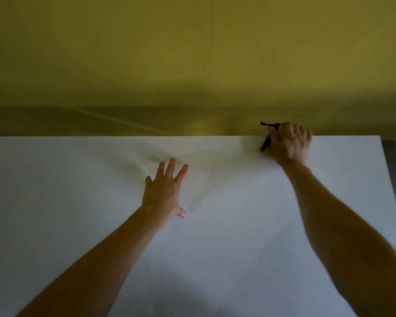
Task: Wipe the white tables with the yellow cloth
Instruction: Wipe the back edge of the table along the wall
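Seen from my remote station, a person reaches both arms across the broad, smooth white table (215,259); the left hand (164,191) lies palm-down near its middle, fingers straight and fanned, which I judge to be a brace for the long reach; the right hand (289,143), blurred, sits at the table's far edge with fingers curled round a slim black object (266,144) that has a twisted cord end, probably to move it out of the wiping path; I find no yellow cloth in either hand; the wide dull-yellow surface (192,53) beyond the edge may be wall or fabric, I cannot tell which; wiping, in my judgement, has not yet begun
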The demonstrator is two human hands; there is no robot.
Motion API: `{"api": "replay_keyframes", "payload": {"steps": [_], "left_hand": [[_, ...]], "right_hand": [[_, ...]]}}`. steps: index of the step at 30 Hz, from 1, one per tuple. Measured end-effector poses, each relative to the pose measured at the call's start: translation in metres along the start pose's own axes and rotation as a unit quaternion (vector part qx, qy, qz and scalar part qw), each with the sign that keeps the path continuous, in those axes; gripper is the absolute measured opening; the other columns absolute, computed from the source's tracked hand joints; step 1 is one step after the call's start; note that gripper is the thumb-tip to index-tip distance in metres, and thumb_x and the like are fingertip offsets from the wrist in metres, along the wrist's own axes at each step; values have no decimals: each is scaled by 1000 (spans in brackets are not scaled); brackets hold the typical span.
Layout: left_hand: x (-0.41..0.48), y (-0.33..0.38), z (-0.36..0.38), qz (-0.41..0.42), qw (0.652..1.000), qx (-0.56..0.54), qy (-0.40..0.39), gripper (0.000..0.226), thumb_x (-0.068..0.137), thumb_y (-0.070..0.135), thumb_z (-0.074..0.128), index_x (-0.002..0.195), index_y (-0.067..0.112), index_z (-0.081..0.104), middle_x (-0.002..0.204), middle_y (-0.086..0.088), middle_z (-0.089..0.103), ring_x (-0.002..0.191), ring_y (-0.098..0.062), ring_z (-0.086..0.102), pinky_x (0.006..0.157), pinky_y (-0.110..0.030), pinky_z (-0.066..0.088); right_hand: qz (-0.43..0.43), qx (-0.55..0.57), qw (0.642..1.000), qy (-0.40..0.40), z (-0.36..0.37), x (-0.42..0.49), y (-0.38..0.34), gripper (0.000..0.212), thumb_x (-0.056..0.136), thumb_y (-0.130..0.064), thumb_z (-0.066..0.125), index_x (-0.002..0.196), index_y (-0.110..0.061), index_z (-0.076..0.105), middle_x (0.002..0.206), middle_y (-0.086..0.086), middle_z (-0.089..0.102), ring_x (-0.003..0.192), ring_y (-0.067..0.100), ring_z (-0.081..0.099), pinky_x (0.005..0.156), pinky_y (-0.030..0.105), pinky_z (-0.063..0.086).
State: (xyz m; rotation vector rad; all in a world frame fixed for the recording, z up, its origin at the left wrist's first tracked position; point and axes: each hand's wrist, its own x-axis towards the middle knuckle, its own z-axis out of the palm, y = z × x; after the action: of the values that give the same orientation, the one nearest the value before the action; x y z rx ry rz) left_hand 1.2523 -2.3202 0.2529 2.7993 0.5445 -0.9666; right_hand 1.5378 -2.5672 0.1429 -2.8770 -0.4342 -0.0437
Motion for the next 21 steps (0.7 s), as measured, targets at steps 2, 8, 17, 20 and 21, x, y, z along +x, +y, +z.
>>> {"api": "replay_keyframes", "payload": {"steps": [2,8,17,20,21], "left_hand": [[3,9,8,-11,1000,-6,9,148,69,69,93,171,35,-8,181,-7,-16,168,-37,-7,129,-65,30],[5,16,19,-48,999,-11,21,150,68,66,95,171,37,-11,181,-3,-20,168,-33,-9,130,-63,28],[10,12,22,-44,999,-16,26,149,63,61,99,173,36,0,182,-5,-14,169,-33,-6,129,-62,31],[9,16,22,-51,998,-27,33,149,63,58,100,172,37,1,182,-4,-13,169,-32,-6,130,-63,29],[9,17,23,-53,998,-27,36,149,63,57,100,172,37,2,182,-4,-12,169,-32,-6,130,-63,29]], "right_hand": [[-28,22,999,-10,6,-7,-54,54,107,-57,41,99,-10,67,98,23,68,95,44,63,93,55,45],[-206,20,960,-186,11,-41,-240,57,108,-68,34,124,-20,60,124,8,69,117,31,61,99,47,39],[-94,60,992,-58,-21,17,24,51,98,-68,49,104,-19,64,101,14,70,100,42,65,83,50,48],[-3,18,1000,-6,-39,29,99,54,103,-65,46,105,-14,64,102,20,70,101,43,62,91,53,48],[29,-4,999,12,-34,30,96,54,104,-62,46,104,-12,66,101,22,70,100,44,62,93,54,48]]}}
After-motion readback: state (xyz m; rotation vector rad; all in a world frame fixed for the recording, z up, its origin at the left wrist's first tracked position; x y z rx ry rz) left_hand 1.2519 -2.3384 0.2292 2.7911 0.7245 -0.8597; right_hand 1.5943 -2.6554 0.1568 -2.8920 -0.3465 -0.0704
